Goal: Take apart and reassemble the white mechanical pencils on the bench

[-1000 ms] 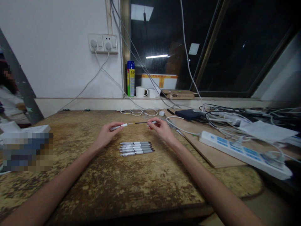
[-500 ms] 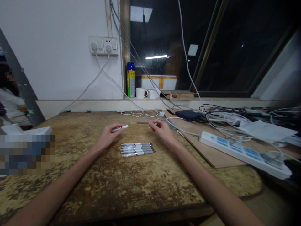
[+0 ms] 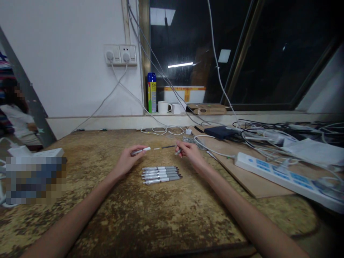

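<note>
My left hand (image 3: pixel 128 160) is closed around a white pen barrel (image 3: pixel 146 149), whose open-looking end points right. In my right hand (image 3: pixel 189 154), thumb and fingers pinch a thin pen refill (image 3: pixel 168 146), dark near the fingers and clear toward its left tip. A short grey pen part (image 3: pixel 178 152) also shows under those fingers. The refill's tip is a small gap away from the barrel, roughly in line with it. Below both hands, several white-and-grey pens (image 3: pixel 161 175) lie side by side on the worn wooden table (image 3: pixel 150 215).
On the right, a white power strip (image 3: pixel 268 172) rests across a brown board (image 3: pixel 242 179), with tangled cables behind. A dark box (image 3: pixel 220 132) sits at the back. A spray can (image 3: pixel 152 94) and mug (image 3: pixel 163 107) stand on the sill. Another person (image 3: pixel 20 118) is at far left.
The whole view has shifted slightly. The refill in my right hand now slants, its left tip lower than its held end. Both hands keep their holds.
</note>
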Tool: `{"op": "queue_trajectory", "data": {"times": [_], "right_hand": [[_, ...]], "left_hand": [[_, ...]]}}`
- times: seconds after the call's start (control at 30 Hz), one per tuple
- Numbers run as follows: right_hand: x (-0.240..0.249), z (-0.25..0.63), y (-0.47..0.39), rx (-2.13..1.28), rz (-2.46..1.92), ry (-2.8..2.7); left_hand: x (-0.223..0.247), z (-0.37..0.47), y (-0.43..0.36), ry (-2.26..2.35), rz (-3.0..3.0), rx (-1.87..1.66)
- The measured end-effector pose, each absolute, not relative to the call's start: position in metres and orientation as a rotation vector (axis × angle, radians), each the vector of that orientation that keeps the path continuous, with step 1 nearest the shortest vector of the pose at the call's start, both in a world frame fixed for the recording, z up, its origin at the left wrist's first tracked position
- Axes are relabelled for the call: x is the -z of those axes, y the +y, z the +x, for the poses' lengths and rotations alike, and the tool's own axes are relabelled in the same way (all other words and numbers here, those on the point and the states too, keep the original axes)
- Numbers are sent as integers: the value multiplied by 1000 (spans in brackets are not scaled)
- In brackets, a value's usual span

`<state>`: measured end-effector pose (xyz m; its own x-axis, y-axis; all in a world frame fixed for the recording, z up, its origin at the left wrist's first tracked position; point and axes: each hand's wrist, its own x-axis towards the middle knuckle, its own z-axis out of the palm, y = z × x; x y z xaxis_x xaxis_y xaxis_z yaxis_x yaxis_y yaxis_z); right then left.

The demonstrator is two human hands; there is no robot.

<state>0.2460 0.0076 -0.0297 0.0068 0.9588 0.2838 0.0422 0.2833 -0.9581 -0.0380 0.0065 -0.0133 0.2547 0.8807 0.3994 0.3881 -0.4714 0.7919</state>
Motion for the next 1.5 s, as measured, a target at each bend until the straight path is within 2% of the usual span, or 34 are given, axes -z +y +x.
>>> {"op": "queue_trajectory", "data": {"times": [0.73, 1.5], "right_hand": [[28, 239, 5, -874, -1026, -1426], [28, 239, 5, -947, -989, -1407]], "left_hand": [[12, -38, 6, 1186, 1944, -1165], [15, -40, 9, 1159, 1977, -1142]]}}
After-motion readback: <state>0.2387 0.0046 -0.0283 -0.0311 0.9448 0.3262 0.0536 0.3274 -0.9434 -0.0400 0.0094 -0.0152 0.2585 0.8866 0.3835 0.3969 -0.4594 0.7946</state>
